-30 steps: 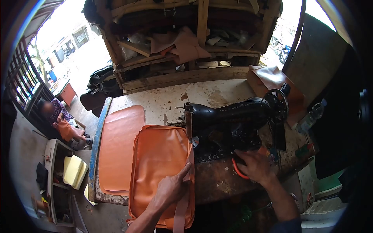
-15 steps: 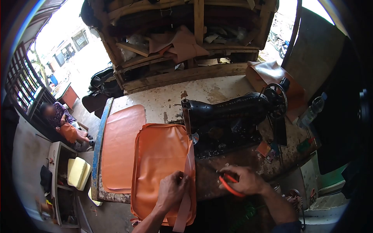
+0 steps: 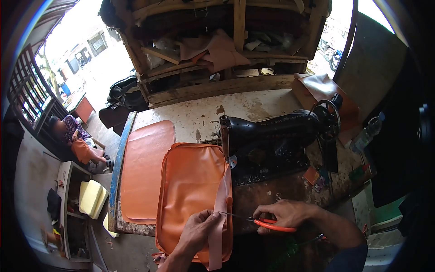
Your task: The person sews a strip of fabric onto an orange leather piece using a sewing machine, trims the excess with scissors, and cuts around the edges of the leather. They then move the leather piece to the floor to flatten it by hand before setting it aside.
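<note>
An orange leatherette cover [image 3: 192,174] with piped edges lies over the table's front edge, partly hanging off it. Along its right side runs a loose pale pink strip [image 3: 216,245]. My left hand [image 3: 198,229] pinches this strip between thumb and fingers, over the cover. Orange-handled scissors [image 3: 276,226] are in my right hand [image 3: 285,212], their blades pointing left with the tips at the strip beside my left thumb. Whether the blades are parted is hard to see. A black sewing machine [image 3: 267,147] stands just beyond, its needle end by the cover's upper right corner.
A flat orange sheet [image 3: 147,174] lies left of the cover on the worn table [image 3: 204,106]. Small packets [image 3: 312,176] and a plastic bottle [image 3: 367,133] are at the right. Behind stands a wooden frame [image 3: 222,86] with scraps. A person [image 3: 74,133] sits far left.
My right hand has turned the scissors so that the blades point left and reach the strip. My left hand has shifted slightly down and now pinches the strip by the blade tips.
</note>
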The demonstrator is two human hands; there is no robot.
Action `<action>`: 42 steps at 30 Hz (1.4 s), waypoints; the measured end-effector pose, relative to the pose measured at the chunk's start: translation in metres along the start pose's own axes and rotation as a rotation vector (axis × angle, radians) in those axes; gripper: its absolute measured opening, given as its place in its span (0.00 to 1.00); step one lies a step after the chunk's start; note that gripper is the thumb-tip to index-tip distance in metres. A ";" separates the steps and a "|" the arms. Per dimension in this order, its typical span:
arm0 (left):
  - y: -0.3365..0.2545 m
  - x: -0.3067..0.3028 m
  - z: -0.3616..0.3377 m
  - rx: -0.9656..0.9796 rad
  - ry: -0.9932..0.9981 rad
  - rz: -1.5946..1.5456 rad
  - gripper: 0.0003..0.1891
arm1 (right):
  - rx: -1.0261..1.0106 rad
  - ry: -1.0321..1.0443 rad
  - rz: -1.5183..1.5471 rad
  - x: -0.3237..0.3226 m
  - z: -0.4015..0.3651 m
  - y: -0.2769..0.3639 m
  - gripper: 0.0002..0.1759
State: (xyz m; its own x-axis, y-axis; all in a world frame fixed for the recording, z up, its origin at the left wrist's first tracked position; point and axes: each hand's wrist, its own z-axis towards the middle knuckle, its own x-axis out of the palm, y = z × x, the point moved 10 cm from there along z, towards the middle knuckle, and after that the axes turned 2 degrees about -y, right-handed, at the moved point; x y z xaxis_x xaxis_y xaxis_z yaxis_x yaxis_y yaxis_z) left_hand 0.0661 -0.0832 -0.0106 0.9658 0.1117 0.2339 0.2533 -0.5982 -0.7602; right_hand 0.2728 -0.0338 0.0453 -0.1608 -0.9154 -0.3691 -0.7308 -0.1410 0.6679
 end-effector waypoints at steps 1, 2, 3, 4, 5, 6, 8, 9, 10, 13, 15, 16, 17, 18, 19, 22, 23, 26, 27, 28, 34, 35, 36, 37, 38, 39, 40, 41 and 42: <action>0.002 -0.001 0.001 -0.001 0.000 -0.001 0.17 | 0.001 0.001 0.000 0.003 0.005 -0.004 0.48; 0.005 -0.002 0.003 0.000 0.004 0.008 0.17 | -0.084 -0.078 0.012 -0.001 0.011 -0.003 0.45; 0.007 -0.002 0.004 0.001 0.009 0.018 0.17 | -0.168 -0.158 0.026 -0.006 0.012 0.003 0.43; 0.007 -0.002 0.004 -0.001 0.012 0.018 0.17 | -0.166 -0.159 0.027 -0.007 0.014 0.003 0.43; 0.007 -0.003 0.004 -0.001 0.005 0.048 0.17 | -0.147 -0.139 0.008 -0.008 0.016 0.004 0.42; 0.006 -0.005 0.004 -0.001 -0.003 0.076 0.17 | -0.128 -0.117 -0.012 -0.007 0.018 0.004 0.40; 0.007 -0.007 0.001 -0.030 0.016 0.104 0.17 | -0.149 -0.084 0.008 -0.003 0.024 -0.002 0.39; 0.009 -0.008 -0.003 -0.061 0.034 0.132 0.16 | -0.170 -0.049 0.028 0.002 0.025 -0.004 0.38; 0.004 -0.011 -0.011 -0.062 0.032 0.129 0.16 | -0.170 -0.045 0.027 0.007 0.022 -0.006 0.38; -0.031 -0.017 -0.032 0.276 0.089 1.025 0.14 | -0.378 -0.320 -0.087 -0.005 -0.011 0.010 0.37; -0.060 -0.027 -0.043 0.442 -0.095 1.044 0.15 | -0.219 -0.421 -0.229 -0.010 -0.044 0.005 0.37; -0.088 -0.032 -0.055 0.616 -0.292 1.050 0.16 | -0.064 -0.521 -0.382 -0.021 -0.059 -0.006 0.37; -0.096 -0.030 -0.049 0.618 -0.295 1.045 0.16 | -0.051 -0.684 -0.353 -0.024 -0.074 -0.013 0.31; -0.109 -0.020 -0.045 0.726 -0.284 1.069 0.16 | -0.050 -0.684 -0.359 -0.016 -0.073 -0.016 0.31; -0.119 -0.010 -0.042 0.837 -0.268 1.092 0.17 | 0.001 -0.858 -0.554 -0.019 -0.080 -0.013 0.28; -0.111 0.023 -0.005 0.945 -0.029 1.153 0.18 | -0.016 -1.127 -0.109 -0.029 -0.073 0.013 0.20; -0.107 0.028 0.005 0.930 -0.002 1.201 0.17 | -0.173 -1.139 -0.017 -0.025 -0.052 0.023 0.19; -0.098 0.035 0.020 0.906 0.099 1.257 0.18 | -0.322 -1.143 0.086 -0.021 0.002 0.044 0.16; -0.098 0.037 0.019 0.907 0.099 1.268 0.18 | -0.327 -1.090 0.110 -0.019 0.025 0.042 0.15; -0.100 0.034 0.021 0.848 0.052 1.178 0.19 | -0.339 -1.033 0.129 -0.018 0.041 0.042 0.14; -0.101 0.034 0.017 1.003 0.122 1.048 0.19 | -0.357 -0.935 0.258 -0.011 0.051 0.022 0.12; -0.100 0.037 0.018 0.982 0.166 1.066 0.15 | -0.350 -0.935 0.252 -0.011 0.048 0.022 0.12; -0.098 0.040 0.019 0.961 0.208 1.086 0.12 | -0.346 -0.924 0.281 -0.012 0.045 0.025 0.12; -0.097 0.041 0.019 0.961 0.210 1.084 0.12 | -0.343 -0.914 0.313 -0.011 0.043 0.025 0.12; -0.098 0.033 0.026 0.879 0.128 1.034 0.10 | -0.341 -0.916 0.314 -0.011 0.042 0.025 0.12; -0.098 0.025 0.032 0.797 0.048 0.984 0.08 | -0.353 -0.917 0.313 -0.011 0.041 0.026 0.12; -0.096 0.028 0.031 0.797 0.049 0.984 0.08 | -0.368 -0.918 0.311 -0.011 0.040 0.027 0.12; -0.096 0.028 0.028 0.810 0.006 0.942 0.07 | -0.370 -0.918 0.312 -0.012 0.041 0.027 0.12; -0.095 0.026 0.025 0.819 -0.040 0.897 0.07 | -0.380 -0.920 0.299 -0.011 0.041 0.028 0.12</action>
State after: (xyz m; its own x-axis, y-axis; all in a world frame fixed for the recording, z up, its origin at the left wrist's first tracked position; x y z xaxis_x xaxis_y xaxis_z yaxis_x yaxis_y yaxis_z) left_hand 0.0686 -0.0040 0.0526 0.8132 -0.0512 -0.5797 -0.5602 0.2012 -0.8036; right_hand 0.2269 -0.0117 0.0413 -0.8619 -0.3135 -0.3986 -0.3461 -0.2109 0.9142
